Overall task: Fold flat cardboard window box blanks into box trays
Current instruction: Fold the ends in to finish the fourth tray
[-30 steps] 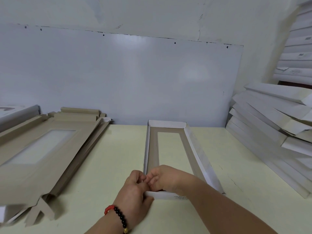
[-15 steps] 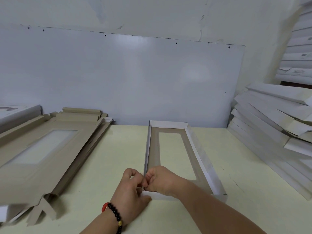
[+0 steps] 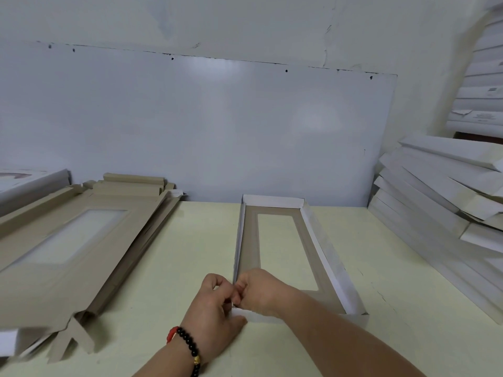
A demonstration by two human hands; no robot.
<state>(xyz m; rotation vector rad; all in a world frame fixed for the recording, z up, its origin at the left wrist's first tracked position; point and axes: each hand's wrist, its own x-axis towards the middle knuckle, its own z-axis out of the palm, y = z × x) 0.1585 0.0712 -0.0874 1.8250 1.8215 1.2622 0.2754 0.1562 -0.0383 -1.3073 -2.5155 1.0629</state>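
Observation:
A long, narrow cardboard window box lies lengthwise on the pale yellow table, its white walls standing up on all sides and its brown inside showing a clear window. At its near left corner my left hand and my right hand meet. The left hand's fingers curl over the corner from outside with the thumb on the white near end flap. The right hand's curled fingers pinch the same corner from inside the box. The corner itself is hidden by the fingers.
A stack of flat brown window blanks lies at the left, reaching over the table's near edge. Piled white folded boxes lean at the right. A grey board stands against the wall behind the table.
Both hands have stayed at the near left corner, shifting slightly as they work it. The near end wall now stands more squarely.

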